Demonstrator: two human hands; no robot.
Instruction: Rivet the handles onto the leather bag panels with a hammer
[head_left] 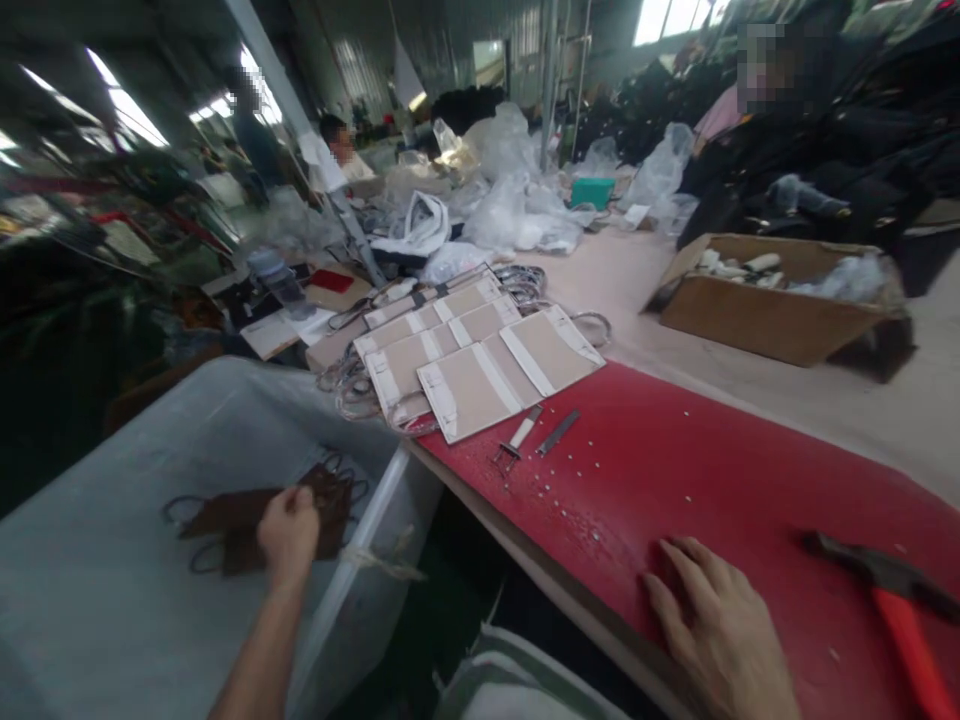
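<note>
My left hand (289,535) is over a large pale bin, fingers curled closed; what they hold, if anything, I cannot make out. Just behind and below it in the bin lie brown flat pieces (244,545) with thin dark loops at their ends. My right hand (724,625) rests on the red table surface (637,450) near its front edge, fingers spread and holding nothing. To its right is a hammer (892,590) with a red handle and dark head. Farther off, a white-handled tool (525,428) and a flat grey metal strip (559,432) lie among small white bits.
Beige and white panels (480,390) with looped cords overlap at the table's far left corner. An open cardboard box (750,315) stands at the right. Clear plastic bags (517,210) and a teal box (592,192) lie behind. The bin's rim (367,530) borders the table. Other people are in the background.
</note>
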